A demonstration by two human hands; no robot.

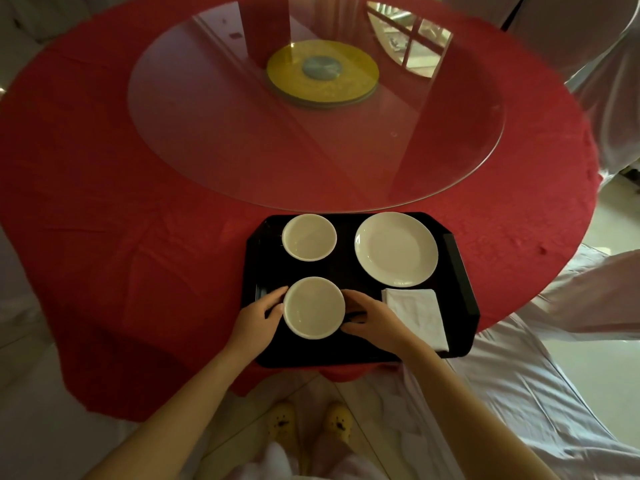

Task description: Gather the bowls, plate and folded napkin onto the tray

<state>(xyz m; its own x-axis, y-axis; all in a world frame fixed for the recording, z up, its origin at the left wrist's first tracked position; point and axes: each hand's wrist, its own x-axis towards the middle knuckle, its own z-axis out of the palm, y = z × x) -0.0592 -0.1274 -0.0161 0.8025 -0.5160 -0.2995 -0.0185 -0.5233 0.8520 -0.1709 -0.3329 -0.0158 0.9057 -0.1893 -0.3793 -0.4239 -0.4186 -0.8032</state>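
A black tray (460, 271) lies at the near edge of the red table. On it stand a white bowl (309, 237) at the back left, a white plate (396, 248) at the back right and a folded white napkin (417, 315) at the front right. A second white bowl (314, 307) is at the front left of the tray. My left hand (258, 315) cups its left side and my right hand (372, 317) cups its right side, fingers curled against the bowl's wall.
A round glass turntable (311, 161) on a yellow hub (322, 74) covers the middle of the red tablecloth (121, 220). White-covered chairs (519, 375) stand to the right and behind. My yellow shoes (311, 424) show below the table's edge.
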